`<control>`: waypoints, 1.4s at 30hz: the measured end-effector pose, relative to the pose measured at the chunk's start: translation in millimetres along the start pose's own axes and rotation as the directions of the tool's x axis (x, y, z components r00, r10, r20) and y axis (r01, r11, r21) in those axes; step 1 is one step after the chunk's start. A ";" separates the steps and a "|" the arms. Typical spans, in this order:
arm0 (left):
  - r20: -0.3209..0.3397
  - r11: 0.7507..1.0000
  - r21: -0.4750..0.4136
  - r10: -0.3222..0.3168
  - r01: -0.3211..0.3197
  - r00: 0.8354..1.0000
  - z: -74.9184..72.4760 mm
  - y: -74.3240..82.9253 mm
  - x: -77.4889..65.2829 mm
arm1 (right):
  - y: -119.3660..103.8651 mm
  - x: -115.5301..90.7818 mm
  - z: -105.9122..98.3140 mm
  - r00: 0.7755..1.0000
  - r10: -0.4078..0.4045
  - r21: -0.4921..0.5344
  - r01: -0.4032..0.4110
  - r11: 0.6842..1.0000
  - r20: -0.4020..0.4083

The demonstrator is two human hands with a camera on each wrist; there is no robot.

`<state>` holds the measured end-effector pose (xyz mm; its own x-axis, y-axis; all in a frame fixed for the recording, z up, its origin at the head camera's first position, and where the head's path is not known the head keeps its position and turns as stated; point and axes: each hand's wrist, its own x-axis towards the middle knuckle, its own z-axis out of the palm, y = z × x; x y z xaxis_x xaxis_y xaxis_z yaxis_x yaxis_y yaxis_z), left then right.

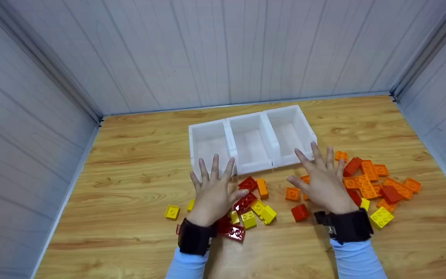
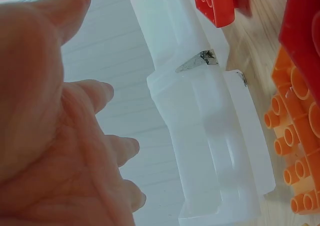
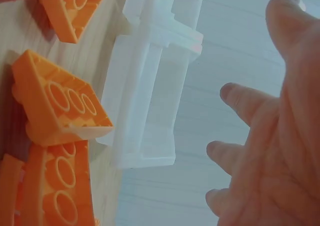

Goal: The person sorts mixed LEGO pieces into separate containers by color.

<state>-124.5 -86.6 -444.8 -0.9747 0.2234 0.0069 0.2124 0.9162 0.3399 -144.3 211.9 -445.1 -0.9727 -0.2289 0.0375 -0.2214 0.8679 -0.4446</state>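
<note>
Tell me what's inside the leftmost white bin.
The leftmost white bin shows only bare floor and walls; the fingers of the left hand hide part of its near end, and whether anything lies there can't be seen.

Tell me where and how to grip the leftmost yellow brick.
Pinch the yellow brick by opposite side walls, likely best from above with the left hand: it looks square, lies flat and has gaps around it, so its sides seem reachable.
</note>
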 end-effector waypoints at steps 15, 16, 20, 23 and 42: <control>-0.357 0.910 -0.411 -0.209 0.048 0.910 -33.5 -57.6 4.9 | -27.3 3.4 12.3 0.987 -0.158 0.066 0.160 0.985 -0.037; -0.359 0.896 -0.438 -0.243 0.068 0.901 -36.0 -63.7 4.8 | -30.3 4.5 15.4 0.984 -0.168 0.064 0.171 0.983 -0.056; -0.320 0.857 -0.501 -0.312 0.119 0.895 -39.8 -78.7 9.9 | -42.9 9.1 29.8 0.974 -0.194 0.041 0.200 0.979 -0.120; -0.262 0.834 -0.531 -0.328 0.148 0.907 -34.4 -78.6 17.3 | -51.2 8.7 41.9 0.974 -0.183 0.034 0.189 0.981 -0.129; -0.232 0.806 -0.535 -0.428 0.253 0.874 -6.7 -65.2 36.4 | -71.3 -1.5 77.3 0.996 -0.028 0.038 0.031 0.999 -0.088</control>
<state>-174.3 -140.4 -460.4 -0.9586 -0.2738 0.0786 -0.1125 0.6171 0.7788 -121.7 116.3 -482.6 -0.9685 -0.2135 0.1282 -0.2489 0.8428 -0.4772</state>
